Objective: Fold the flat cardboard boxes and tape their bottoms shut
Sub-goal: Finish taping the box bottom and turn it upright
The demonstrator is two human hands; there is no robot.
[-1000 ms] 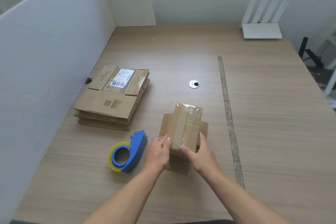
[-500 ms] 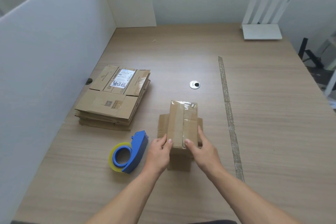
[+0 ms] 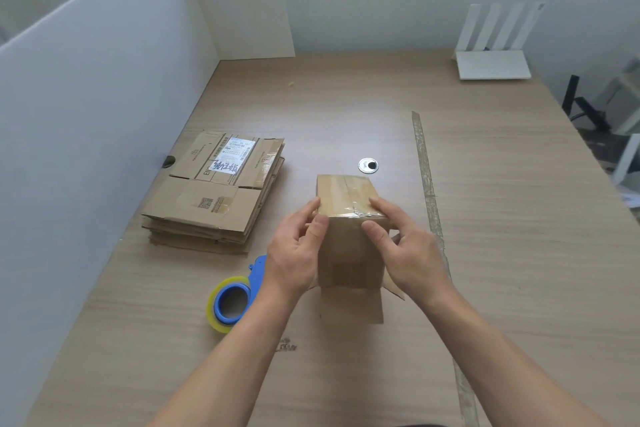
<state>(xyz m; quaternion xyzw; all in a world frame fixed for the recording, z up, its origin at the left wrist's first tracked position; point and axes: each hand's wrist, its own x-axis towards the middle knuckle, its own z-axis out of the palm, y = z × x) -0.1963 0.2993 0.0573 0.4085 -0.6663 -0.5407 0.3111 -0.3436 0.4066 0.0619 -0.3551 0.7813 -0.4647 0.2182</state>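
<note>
A small folded cardboard box stands on the wooden table, its taped bottom facing up and its open flaps spread on the table towards me. My left hand grips the box's left side, thumb on the near face and fingers at the top edge. My right hand grips the right side the same way, its thumb on the near face below the tape end. A stack of flat cardboard boxes lies to the left. A blue tape dispenser with a clear-yellow roll sits beside my left wrist.
White partition panels wall in the table's left side and back left corner. A white router stands at the back right. A round metal cable grommet sits behind the box. A strip of tape runs down the table on the right.
The box has been tipped upright so its taped bottom faces up, and it stands taller in view. Both hands shifted from its near end to grip its two sides.
</note>
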